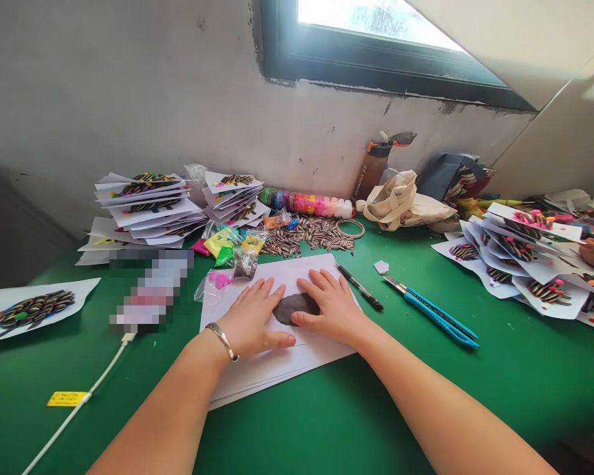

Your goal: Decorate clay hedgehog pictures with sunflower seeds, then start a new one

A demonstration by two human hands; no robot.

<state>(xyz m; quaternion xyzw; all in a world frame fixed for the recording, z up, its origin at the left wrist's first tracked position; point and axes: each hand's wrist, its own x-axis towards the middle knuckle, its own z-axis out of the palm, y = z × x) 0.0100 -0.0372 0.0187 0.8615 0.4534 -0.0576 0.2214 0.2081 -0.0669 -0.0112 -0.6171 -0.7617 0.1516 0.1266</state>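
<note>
Dark brown clay point(296, 307) lies flattened on a white paper stack point(277, 356), its long axis running left to right between the two hands; the left hand point(254, 318) rests flat with fingers spread at the clay's left end; the right hand point(329, 305) lies spread over its right end, seemingly nearer and covering more; neither pinches anything; right of the clay lie a black pen point(360, 287) and a blue utility knife point(433, 312) on the green surface point(327, 422); behind the clay sit sunflower seeds point(307, 235), then a grey wall under a window point(376, 39).
</note>
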